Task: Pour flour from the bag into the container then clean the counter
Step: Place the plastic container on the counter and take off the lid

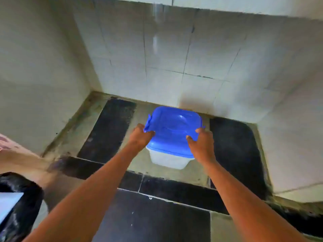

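At frame centre on the table (174, 187), the blue lid (173, 130) of the clear container (167, 159) is grasped by the left hand (140, 138) and right hand (202, 145), and is best lifted evenly, with the side latches freed first.

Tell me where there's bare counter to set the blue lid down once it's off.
Both hands, left hand and right hand, grip the blue lid on the container. Bare patches: the dark tile left of the container, toward the side wall; the dark tile to its right; the front tiles between the forearms. Only the far-left edge looks crowded.
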